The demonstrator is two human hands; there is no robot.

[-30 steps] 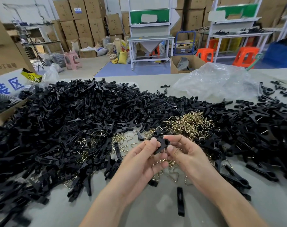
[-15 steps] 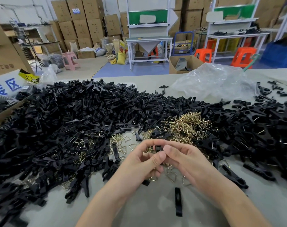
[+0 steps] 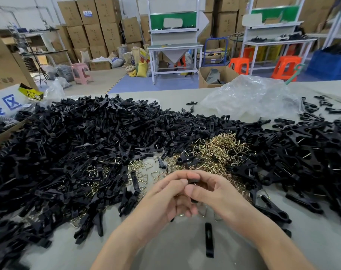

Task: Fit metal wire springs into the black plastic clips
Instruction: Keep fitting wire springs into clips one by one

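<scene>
Both my hands meet over the table's near middle, fingers curled round a small black plastic clip [image 3: 193, 181] that is mostly hidden between them. My left hand [image 3: 168, 197] wraps it from the left, my right hand [image 3: 214, 191] from the right, thumb tips pressed together. A little metal wire shows under the clip; whether it sits in the clip I cannot tell. A heap of gold wire springs [image 3: 218, 151] lies just beyond my hands. A big pile of black clips [image 3: 78, 145] spreads to the left, another pile [image 3: 311, 152] to the right.
A single black clip half [image 3: 209, 239] lies on the grey table [image 3: 175, 250] between my forearms. A crumpled clear plastic bag [image 3: 249, 96] sits at the back right. A cardboard box [image 3: 2, 133] stands at the left edge. Workbenches, stools and stacked cartons fill the room behind.
My hands have closed together round the clip, which was openly visible between the fingertips a second ago. Both hands drew slightly nearer to me.
</scene>
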